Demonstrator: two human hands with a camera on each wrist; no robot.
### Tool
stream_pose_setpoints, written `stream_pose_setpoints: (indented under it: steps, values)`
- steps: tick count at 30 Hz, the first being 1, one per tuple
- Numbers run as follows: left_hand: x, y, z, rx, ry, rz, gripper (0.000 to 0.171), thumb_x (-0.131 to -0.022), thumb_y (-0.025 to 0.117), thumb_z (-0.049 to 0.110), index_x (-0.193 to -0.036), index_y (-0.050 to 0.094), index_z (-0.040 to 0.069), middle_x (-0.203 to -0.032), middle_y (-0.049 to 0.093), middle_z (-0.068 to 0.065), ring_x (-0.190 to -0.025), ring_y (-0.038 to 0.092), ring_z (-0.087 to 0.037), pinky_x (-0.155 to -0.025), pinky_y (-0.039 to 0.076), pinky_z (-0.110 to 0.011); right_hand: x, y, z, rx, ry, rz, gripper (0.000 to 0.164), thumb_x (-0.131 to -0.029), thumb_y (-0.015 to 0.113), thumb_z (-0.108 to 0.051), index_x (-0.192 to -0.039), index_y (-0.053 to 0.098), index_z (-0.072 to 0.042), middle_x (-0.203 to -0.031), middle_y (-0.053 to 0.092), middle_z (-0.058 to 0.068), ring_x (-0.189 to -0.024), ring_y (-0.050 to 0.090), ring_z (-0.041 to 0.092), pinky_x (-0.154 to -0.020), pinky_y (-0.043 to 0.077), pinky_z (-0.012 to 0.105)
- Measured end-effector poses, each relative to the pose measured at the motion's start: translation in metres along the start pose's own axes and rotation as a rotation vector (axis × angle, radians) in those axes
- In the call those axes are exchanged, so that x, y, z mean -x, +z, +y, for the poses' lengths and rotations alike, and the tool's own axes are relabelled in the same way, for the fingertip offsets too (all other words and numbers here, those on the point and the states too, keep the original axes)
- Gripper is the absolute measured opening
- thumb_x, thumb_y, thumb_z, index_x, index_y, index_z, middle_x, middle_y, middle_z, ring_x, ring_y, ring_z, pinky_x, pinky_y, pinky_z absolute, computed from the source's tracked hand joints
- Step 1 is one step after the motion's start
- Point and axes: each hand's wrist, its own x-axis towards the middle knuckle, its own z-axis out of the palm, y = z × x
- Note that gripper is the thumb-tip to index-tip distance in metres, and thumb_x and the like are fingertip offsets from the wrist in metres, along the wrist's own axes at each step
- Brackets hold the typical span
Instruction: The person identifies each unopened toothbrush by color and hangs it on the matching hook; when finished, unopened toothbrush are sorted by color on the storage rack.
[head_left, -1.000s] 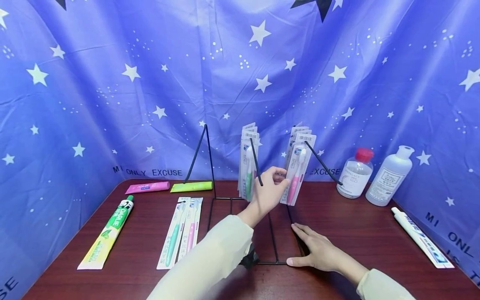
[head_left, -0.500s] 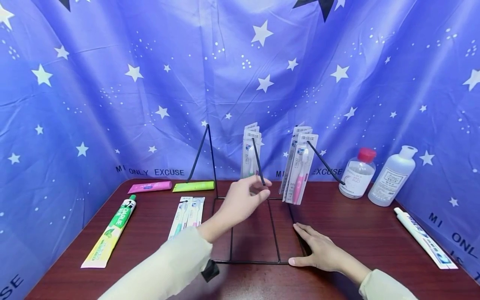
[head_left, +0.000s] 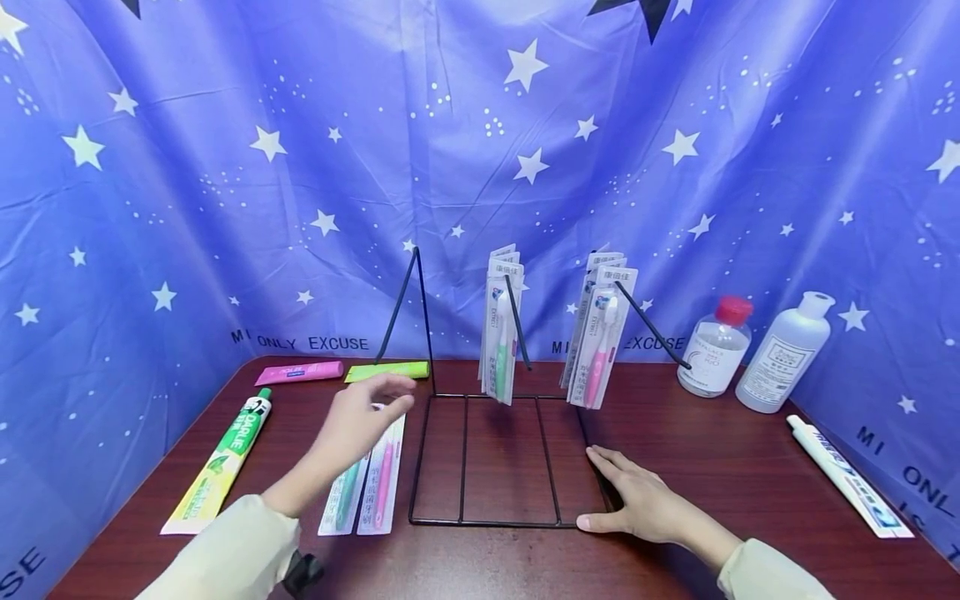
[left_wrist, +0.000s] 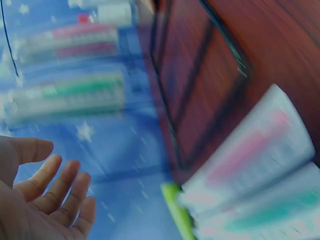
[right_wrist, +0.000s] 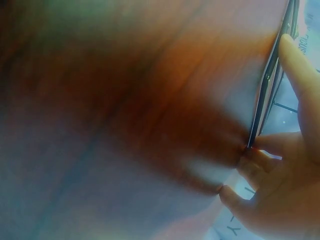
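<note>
My left hand (head_left: 367, 425) hovers over two packaged toothbrushes lying on the table, a green one (head_left: 343, 500) and a pink one (head_left: 382, 492), hiding their upper ends. Its fingers (left_wrist: 65, 192) are loosely bent and hold nothing. With fingers spread, my right hand (head_left: 637, 500) rests at the right side of the black wire rack (head_left: 495, 524); its thumb (right_wrist: 295, 65) lies along the base wire. Toothbrush packs hang on two rack hooks: a green one (head_left: 501, 342) in front at the middle, a pink one (head_left: 602, 350) in front at the right.
Left of the rack are a green-yellow toothpaste tube (head_left: 221, 471), a pink tube (head_left: 300, 372) and a lime tube (head_left: 386, 371). On the right stand a red-capped bottle (head_left: 715, 350) and a white bottle (head_left: 783, 358), near a white tube (head_left: 851, 479). The rack's left hook (head_left: 395, 308) juts forward bare.
My left hand has moved left from the hanging packs to above the toothbrush packs on the table. The front pink pack at the right shifted slightly. My right hand has stayed at the rack.
</note>
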Motion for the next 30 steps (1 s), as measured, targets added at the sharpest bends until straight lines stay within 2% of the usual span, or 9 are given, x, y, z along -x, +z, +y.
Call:
stream_pose_setpoints:
  steps: [4, 8, 11, 15, 17, 20, 30]
  values:
    - [0.006, -0.012, -0.030, -0.071, -0.132, 0.010, 0.026, -0.085, 0.063, 0.022, -0.108, 0.065, 0.011, -0.095, 0.067, -0.004, -0.086, 0.063, -0.020, -0.073, 0.048, -0.037, 0.000, 0.000, 0.000, -0.002, -0.003, 0.003, 0.094, -0.071, 0.064, -0.059, -0.135, 0.038, 0.004, -0.136, 0.039, 0.020, -0.122, 0.037, 0.037, -0.090, 0.034, 0.057]
    - [0.013, -0.021, -0.052, -0.146, -0.251, -0.015, 0.036, -0.085, 0.062, 0.028, -0.114, 0.062, 0.006, -0.108, 0.063, -0.015, -0.098, 0.058, -0.031, -0.079, 0.045, -0.044, -0.001, 0.001, 0.001, 0.000, -0.004, 0.006, 0.094, -0.071, 0.064, -0.060, -0.135, 0.038, 0.004, -0.136, 0.039, 0.020, -0.122, 0.037, 0.037, -0.090, 0.034, 0.057]
    - [0.017, -0.023, -0.066, -0.190, -0.335, -0.062, 0.042, -0.084, 0.062, 0.031, -0.115, 0.060, 0.002, -0.112, 0.060, -0.021, -0.100, 0.055, -0.036, -0.080, 0.043, -0.048, -0.001, 0.001, 0.001, -0.003, -0.002, 0.006, 0.094, -0.071, 0.064, -0.060, -0.135, 0.037, 0.004, -0.136, 0.038, 0.020, -0.122, 0.037, 0.037, -0.090, 0.034, 0.058]
    - [0.023, -0.019, -0.081, -0.239, -0.430, -0.163, 0.057, -0.081, 0.064, 0.041, -0.115, 0.057, -0.004, -0.103, 0.061, -0.022, -0.092, 0.057, -0.032, -0.077, 0.045, -0.046, 0.000, 0.001, 0.001, -0.006, 0.000, 0.005, 0.094, -0.071, 0.064, -0.060, -0.135, 0.037, 0.004, -0.136, 0.038, 0.020, -0.122, 0.037, 0.038, -0.090, 0.034, 0.058]
    - [0.025, -0.016, -0.087, -0.272, -0.464, -0.206, 0.064, -0.079, 0.065, 0.046, -0.114, 0.056, -0.007, -0.100, 0.061, -0.021, -0.088, 0.057, -0.030, -0.076, 0.045, -0.046, 0.000, 0.001, 0.001, -0.006, -0.001, 0.004, 0.094, -0.071, 0.064, -0.060, -0.135, 0.037, 0.004, -0.136, 0.038, 0.020, -0.122, 0.037, 0.038, -0.089, 0.034, 0.058]
    - [0.026, -0.012, -0.092, -0.311, -0.504, -0.222, 0.066, -0.077, 0.066, 0.049, -0.111, 0.057, -0.007, -0.099, 0.061, -0.021, -0.085, 0.056, -0.028, -0.076, 0.044, -0.045, 0.000, 0.001, 0.000, -0.009, -0.001, 0.001, 0.094, -0.071, 0.064, -0.060, -0.135, 0.037, 0.004, -0.136, 0.038, 0.020, -0.122, 0.037, 0.038, -0.089, 0.034, 0.059]
    - [0.022, -0.004, -0.092, -0.343, -0.592, -0.170, 0.061, -0.069, 0.073, 0.048, -0.101, 0.064, -0.003, -0.095, 0.062, -0.019, -0.073, 0.054, -0.024, -0.063, 0.045, -0.041, 0.000, 0.000, 0.000, -0.009, 0.000, -0.005, 0.094, -0.072, 0.064, -0.059, -0.136, 0.037, 0.004, -0.136, 0.038, 0.020, -0.122, 0.036, 0.038, -0.090, 0.033, 0.058]
